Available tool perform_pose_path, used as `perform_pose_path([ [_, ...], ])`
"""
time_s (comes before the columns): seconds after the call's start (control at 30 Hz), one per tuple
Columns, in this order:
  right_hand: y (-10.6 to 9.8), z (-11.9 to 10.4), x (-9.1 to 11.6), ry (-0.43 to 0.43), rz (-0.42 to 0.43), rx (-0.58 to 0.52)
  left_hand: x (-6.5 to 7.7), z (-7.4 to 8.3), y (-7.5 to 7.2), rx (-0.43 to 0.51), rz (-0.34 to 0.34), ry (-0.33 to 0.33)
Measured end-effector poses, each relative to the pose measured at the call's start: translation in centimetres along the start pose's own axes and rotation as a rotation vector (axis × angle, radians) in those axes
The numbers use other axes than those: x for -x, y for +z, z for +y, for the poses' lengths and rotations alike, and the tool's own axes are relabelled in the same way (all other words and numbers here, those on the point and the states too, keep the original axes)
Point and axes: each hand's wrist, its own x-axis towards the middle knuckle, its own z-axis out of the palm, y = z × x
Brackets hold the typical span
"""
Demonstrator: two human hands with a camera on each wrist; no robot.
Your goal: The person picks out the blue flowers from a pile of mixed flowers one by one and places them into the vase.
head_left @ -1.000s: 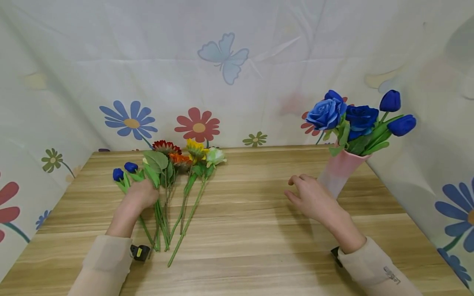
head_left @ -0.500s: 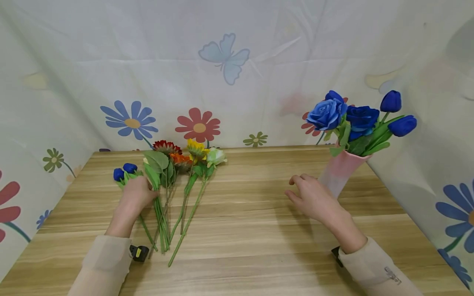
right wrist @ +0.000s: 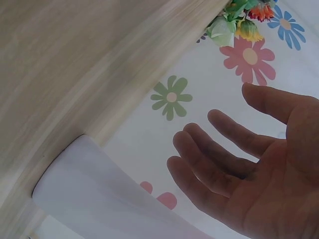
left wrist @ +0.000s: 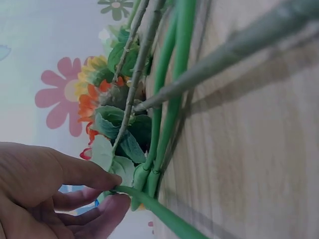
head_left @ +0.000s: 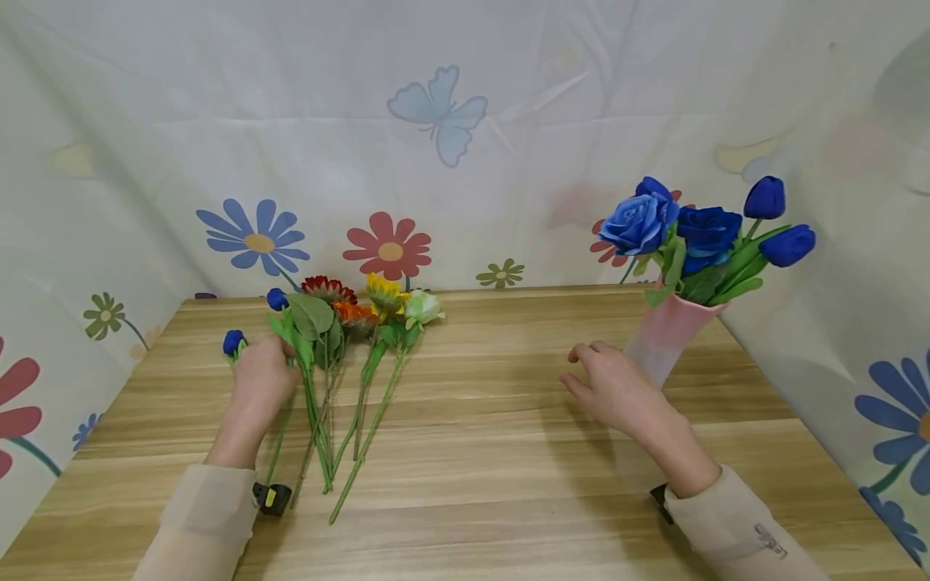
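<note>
My left hand [head_left: 265,373] pinches a thin green stem [left wrist: 164,216] between thumb and fingertips, as the left wrist view shows. It appears to be a blue tulip's stem. One blue tulip [head_left: 233,342] shows just left of the hand, and another blue tulip [head_left: 277,298] lies beyond it; the hand hides which bloom the stem joins. To the right, my right hand [head_left: 617,391] is held beside a pink and white vase [head_left: 667,335] with fingers loosely bent and nothing in them. Blue roses [head_left: 639,223] and blue tulips [head_left: 767,198] stand in the vase.
Right of my left hand lie a red flower [head_left: 328,289], an orange flower [head_left: 354,315], a yellow flower [head_left: 387,295] and a pale green-white rose [head_left: 424,308], stems toward me. A printed cloth wall [head_left: 523,202] borders the wooden table [head_left: 494,452].
My left hand has shifted slightly left. One blue tulip head has moved right and away, apart from the other, and a green stem has swung left. The right hand and vase stay put.
</note>
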Motion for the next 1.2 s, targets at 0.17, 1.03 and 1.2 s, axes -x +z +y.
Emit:
perform_pose_path([
  [0.17, 0.1, 0.1, 0.1, -0.001, -0.001, -0.003, 0.2, 0.2, -0.2, 0.035, 0.027, -0.014],
  [1.03, 0.0, 0.1, 0.1, 0.004, -0.005, -0.003, 0.9, 4.2, -2.2, 0.151, 0.098, 0.027],
  [1.2, 0.0, 0.1, 0.0, -0.003, 0.0, -0.002, 1.0, 5.1, -2.5, 0.149, 0.085, 0.049],
])
